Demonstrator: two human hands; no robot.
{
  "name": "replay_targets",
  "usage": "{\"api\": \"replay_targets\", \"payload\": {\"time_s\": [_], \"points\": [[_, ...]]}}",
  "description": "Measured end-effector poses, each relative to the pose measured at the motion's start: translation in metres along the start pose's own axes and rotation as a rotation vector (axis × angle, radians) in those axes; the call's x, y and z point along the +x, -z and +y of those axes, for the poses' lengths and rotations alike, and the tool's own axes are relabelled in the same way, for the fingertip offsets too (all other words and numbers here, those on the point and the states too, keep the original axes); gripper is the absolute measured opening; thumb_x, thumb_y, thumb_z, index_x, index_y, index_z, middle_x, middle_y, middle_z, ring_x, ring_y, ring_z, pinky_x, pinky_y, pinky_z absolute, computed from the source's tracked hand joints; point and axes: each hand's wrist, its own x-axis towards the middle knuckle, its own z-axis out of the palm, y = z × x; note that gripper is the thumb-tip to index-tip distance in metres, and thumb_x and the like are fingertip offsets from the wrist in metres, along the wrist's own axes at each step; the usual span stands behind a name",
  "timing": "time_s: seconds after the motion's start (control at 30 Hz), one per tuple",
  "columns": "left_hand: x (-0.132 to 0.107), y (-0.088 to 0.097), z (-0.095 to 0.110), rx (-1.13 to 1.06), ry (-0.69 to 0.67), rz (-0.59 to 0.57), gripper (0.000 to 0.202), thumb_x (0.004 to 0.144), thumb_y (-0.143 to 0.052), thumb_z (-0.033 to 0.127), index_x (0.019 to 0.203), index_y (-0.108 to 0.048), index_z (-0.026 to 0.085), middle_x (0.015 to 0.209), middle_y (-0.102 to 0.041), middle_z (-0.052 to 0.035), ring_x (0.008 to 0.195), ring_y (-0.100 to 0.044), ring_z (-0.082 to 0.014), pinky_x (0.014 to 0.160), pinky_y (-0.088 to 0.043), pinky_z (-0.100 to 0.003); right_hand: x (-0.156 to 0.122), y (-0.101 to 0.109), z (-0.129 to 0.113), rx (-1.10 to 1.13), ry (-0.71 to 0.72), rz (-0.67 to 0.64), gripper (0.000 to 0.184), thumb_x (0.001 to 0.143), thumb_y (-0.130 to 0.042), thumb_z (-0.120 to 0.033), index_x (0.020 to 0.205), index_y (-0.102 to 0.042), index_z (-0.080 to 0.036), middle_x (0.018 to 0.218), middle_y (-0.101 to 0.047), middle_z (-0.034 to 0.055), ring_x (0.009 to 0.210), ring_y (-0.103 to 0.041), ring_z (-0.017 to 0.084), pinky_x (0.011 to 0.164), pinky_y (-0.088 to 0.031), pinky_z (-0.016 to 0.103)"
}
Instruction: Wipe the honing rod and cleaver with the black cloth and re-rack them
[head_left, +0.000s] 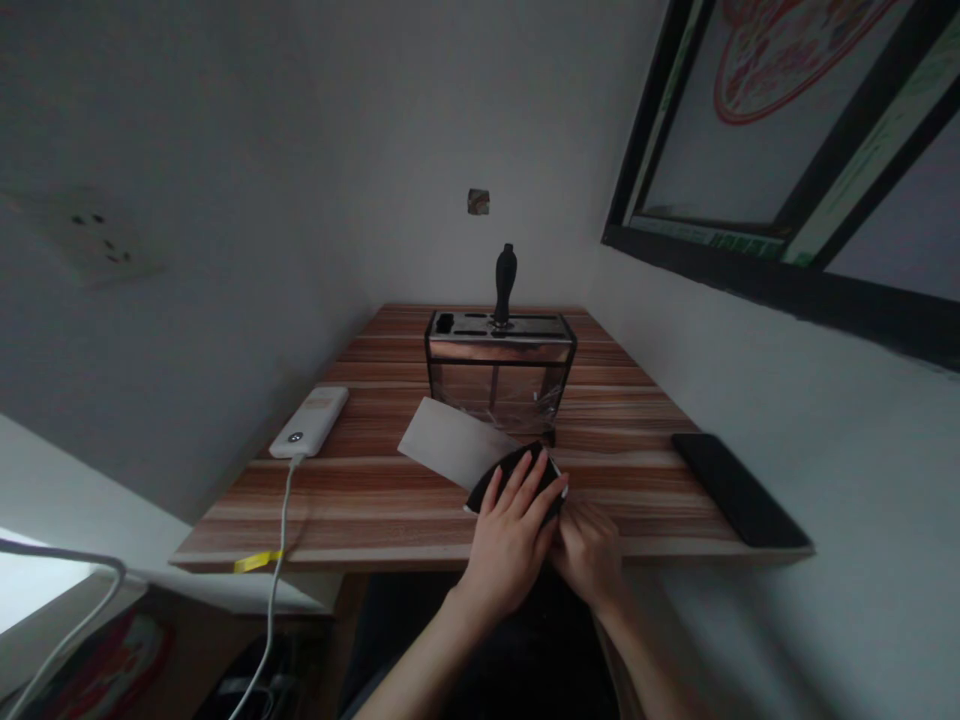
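Note:
My left hand (517, 535) lies with its fingers spread flat over a black piece (511, 464), apparently cloth, with white at its edges. From under this piece a flat pale grey rectangle (454, 440), shaped like a cleaver blade, slants up to the left over the table. My right hand (589, 550) is closed close beside the left, near the table's front edge; whatever its fingers hold is hidden. Just beyond the hands stands a knife block (491, 380) with clear sides and a dark frame. One black handle (506, 280) rises upright from its top slots.
On the left of the striped wooden table (375, 515) lies a white power bank (311, 420), its white cable (283, 520) hanging over the front edge past yellow tape (257, 561). A black phone (739, 490) rests at the right edge. Walls enclose the back and sides.

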Motion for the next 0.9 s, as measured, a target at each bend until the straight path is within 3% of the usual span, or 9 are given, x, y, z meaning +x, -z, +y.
{"api": "replay_targets", "payload": {"time_s": [0.33,0.53,0.9], "points": [[0.002,0.006,-0.018,0.12,0.007,0.053,0.049,0.093,-0.041,0.023,0.141,-0.032,0.03,0.152,-0.025,0.0005,0.14,-0.022,-0.02,0.112,-0.024,-0.047,-0.001,0.0,-0.002,-0.021,-0.06,-0.066,0.029,0.091,-0.043,-0.033,0.074,-0.06,-0.017,0.061,-0.063,0.0054,0.063,-0.057,0.019,0.066,-0.037,0.03],[0.004,0.011,-0.029,0.138,-0.004,0.052,0.05,0.093,-0.041,0.022,0.142,-0.031,0.029,0.152,-0.026,-0.0007,0.14,-0.022,-0.0203,0.112,-0.023,-0.047,-0.003,-0.001,-0.002,-0.001,-0.072,-0.074,0.023,0.089,-0.049,-0.033,0.075,-0.06,-0.018,0.062,-0.063,0.0041,0.062,-0.056,0.018,0.065,-0.036,0.029],[-0.004,0.009,-0.012,0.086,-0.103,0.002,0.05,0.094,-0.041,0.025,0.143,-0.03,0.029,0.151,-0.029,-0.0017,0.14,-0.022,-0.02,0.112,-0.024,-0.046,-0.001,0.0,0.0,0.012,-0.029,-0.049,0.023,0.086,-0.044,-0.022,0.077,-0.063,-0.015,0.068,-0.066,0.0091,0.065,-0.059,0.02,0.068,-0.043,0.031]]}}
